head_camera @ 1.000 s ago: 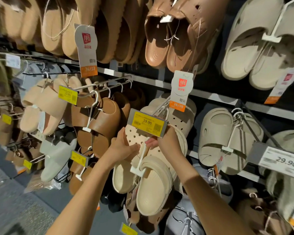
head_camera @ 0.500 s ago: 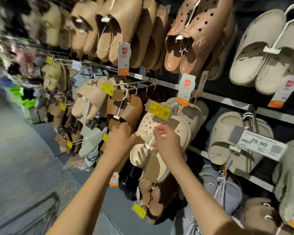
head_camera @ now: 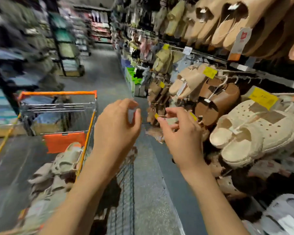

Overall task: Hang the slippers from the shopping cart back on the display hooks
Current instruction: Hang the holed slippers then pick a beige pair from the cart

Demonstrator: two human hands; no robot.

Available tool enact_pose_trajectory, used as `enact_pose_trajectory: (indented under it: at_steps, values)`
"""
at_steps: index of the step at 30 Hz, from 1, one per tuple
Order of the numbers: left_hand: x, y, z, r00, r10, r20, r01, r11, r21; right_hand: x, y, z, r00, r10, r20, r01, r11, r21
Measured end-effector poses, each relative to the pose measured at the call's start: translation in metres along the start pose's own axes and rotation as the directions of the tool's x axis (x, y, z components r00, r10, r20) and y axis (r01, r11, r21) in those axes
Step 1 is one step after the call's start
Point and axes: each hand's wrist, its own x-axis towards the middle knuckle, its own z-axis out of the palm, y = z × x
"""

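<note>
From the head view, both hands are hanging empty over the aisle: the left hand (head_camera: 116, 126) and right hand (head_camera: 182, 133) with fingers loosely curled, gripping nothing. Left of them, slippers (head_camera: 64, 160) are waiting in the shopping cart (head_camera: 58, 93); right of them, cream clogs (head_camera: 255, 131) are hanging displayed, likely finished.

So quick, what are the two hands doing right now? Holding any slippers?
Left hand: open, fingers loosely curled, holding nothing.
Right hand: open, fingers loosely curled, holding nothing, clear of the cream slippers.
</note>
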Motion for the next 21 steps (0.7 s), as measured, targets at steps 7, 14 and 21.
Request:
enact_pose_trajectory:
  at_steps: [7, 14, 21]
  values:
    - [-0.016, -0.078, -0.068, 0.964, -0.214, -0.158, 0.241, 0.953, 0.181, -0.005, -0.062, 0.082, 0.981, -0.155, 0.119, 0.126, 0.966, 0.225]
    - [-0.013, -0.163, -0.114, 0.878, -0.385, -0.283, 0.461, 0.841, 0.285, -0.006, -0.115, 0.185, 0.933, -0.238, 0.27, 0.123, 0.916, 0.383]
    - [-0.004, -0.248, -0.133, 0.772, -0.535, -0.344, 0.626, 0.734, 0.263, -0.006, -0.133, 0.269, 0.866, -0.25, 0.432, 0.069, 0.917, 0.393]
